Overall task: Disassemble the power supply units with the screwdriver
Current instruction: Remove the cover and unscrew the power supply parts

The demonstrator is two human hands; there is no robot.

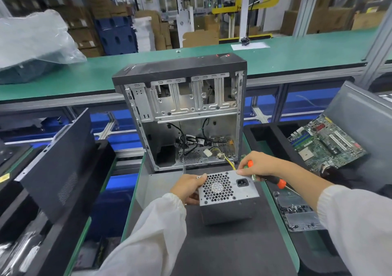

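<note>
From the head view, I see one power supply unit (228,193) sitting on the dark mat (233,248) at lower centre of the frame, just in front of the one opened computer case (182,114) that stands upright at centre. Its perforated fan grille and power socket face up toward me.

My left hand (188,188) grips the unit's left edge, fingers curled round the corner of the grille plate. My right hand (259,165) rests at the unit's upper right corner, fingers closed round the handle of a green-and-orange screwdriver (265,177), whose shaft runs off toward the right under the wrist; its tip is too small to make out.

I judge the unit a stiff sheet-metal box, fairly heavy for its size, with smooth sides that could slide on the mat when a screw is turned. Best held as now, clamped by the edges, keeping fingers off the grille holes. A yellow and black wire bundle (230,163) runs from the case toward it, so I would not pull it far.

Counting: one unit, one screwdriver, one case, one motherboard (326,142) at right, one dark side panel (61,165) leaning at left, one metal tray of screws (297,212) at lower right.
</note>
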